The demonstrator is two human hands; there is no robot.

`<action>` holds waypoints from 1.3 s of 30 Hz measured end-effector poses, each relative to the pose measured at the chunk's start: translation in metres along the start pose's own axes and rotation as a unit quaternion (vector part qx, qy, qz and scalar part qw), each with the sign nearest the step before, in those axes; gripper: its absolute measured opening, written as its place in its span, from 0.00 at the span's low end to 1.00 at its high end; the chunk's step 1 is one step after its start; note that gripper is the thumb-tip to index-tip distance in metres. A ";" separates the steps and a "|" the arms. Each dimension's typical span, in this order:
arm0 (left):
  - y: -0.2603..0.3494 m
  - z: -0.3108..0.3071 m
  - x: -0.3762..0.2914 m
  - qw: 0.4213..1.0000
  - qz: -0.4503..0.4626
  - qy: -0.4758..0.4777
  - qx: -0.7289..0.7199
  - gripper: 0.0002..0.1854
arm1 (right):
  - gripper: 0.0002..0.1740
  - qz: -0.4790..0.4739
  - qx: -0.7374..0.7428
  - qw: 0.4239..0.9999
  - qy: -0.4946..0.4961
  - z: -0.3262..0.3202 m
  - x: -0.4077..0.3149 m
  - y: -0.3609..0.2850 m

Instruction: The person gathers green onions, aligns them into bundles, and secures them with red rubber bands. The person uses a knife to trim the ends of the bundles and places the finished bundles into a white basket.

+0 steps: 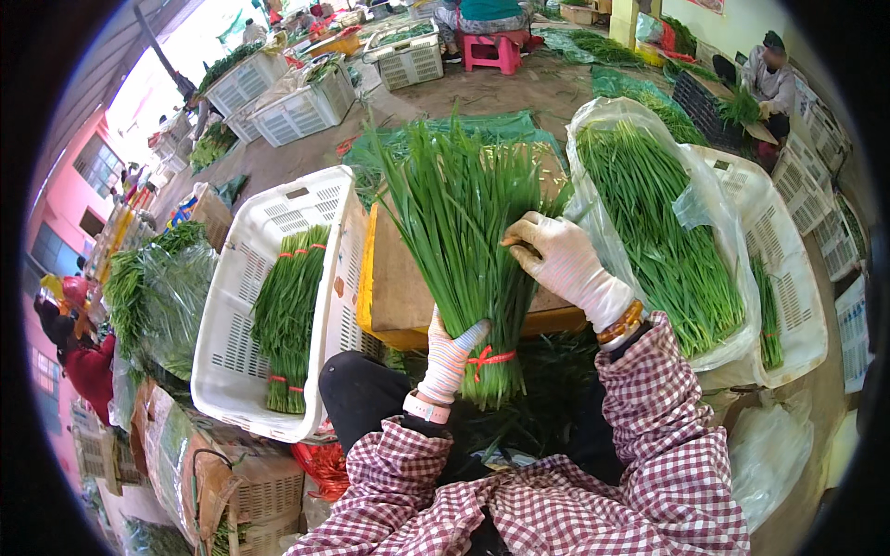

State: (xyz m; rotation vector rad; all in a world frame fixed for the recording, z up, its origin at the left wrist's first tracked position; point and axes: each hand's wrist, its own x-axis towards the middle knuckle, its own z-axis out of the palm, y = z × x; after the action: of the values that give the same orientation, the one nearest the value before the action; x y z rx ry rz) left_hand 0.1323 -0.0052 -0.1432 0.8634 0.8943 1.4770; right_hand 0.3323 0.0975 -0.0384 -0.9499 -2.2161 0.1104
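A large bunch of garlic chives (462, 236) stands tilted before me, leaves fanning away and cut ends towards my lap. My gloved left hand (448, 351) grips its lower part, thumb across the stems. Just below that thumb, a red tie (495, 358) is knotted around the bunch. At the right edge of the leaves is my gloved right hand (556, 256), its fingers curled towards the thumb; whether a leaf is pinched there is unclear. Behind the bunch lies a wooden board (410, 288) on a yellow crate (367, 278), with small cut bits scattered at its far end.
At left, a white plastic crate (222, 389) holds tied chive bundles (292, 313). To the right, loose chives (657, 236) lie in a clear plastic bag (737, 271) over another white crate (806, 333). Red ties (323, 469) lie by my left knee. A co-worker (768, 83) sits far right.
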 end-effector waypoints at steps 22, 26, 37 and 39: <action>-0.009 -0.002 -0.005 1.000 -0.009 -0.004 -0.028 0.37 | 0.21 0.176 -0.034 0.979 -0.092 0.003 0.008 0.002; -0.007 -0.001 -0.004 1.000 -0.006 -0.007 -0.013 0.37 | 0.12 0.156 -0.012 0.987 -0.024 0.015 0.009 0.005; -0.009 -0.007 -0.002 0.999 0.007 -0.011 -0.034 0.35 | 0.07 0.224 0.560 0.758 0.249 -0.038 0.014 0.030; -0.011 -0.008 0.001 1.000 0.004 0.005 -0.026 0.35 | 0.06 0.088 0.683 0.717 0.107 -0.053 0.000 0.017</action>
State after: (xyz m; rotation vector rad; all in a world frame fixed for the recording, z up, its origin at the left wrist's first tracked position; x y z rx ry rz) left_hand 0.1300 -0.0042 -0.1570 0.8234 0.8578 1.5057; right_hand 0.3762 0.0995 -0.0049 -0.2337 -1.1977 1.4159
